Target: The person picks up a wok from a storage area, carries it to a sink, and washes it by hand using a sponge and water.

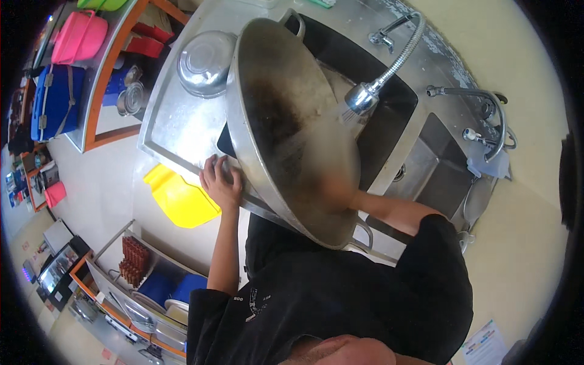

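Observation:
A large metal wok point(261, 115) with two loop handles leans tilted across the sink, its bowl facing right. Brown and dark stains cover part of its inside. My right hand point(334, 193) reaches into the lower part of the bowl; motion smears its fingers, so anything it holds cannot be made out. Water sprays into the wok from the spray tap point(362, 99) on a flexible neck. My left hand point(221, 182) rests on the counter's front edge beside the wok's rim, its fingers apart and holding nothing.
An upturned metal bowl point(205, 64) sits on the counter left of the wok. A second sink basin point(435, 173) with a curved tap point(502, 121) lies to the right. Below the counter edge is a yellow plastic item point(179, 198). Shelves with a blue box point(58, 100) stand at left.

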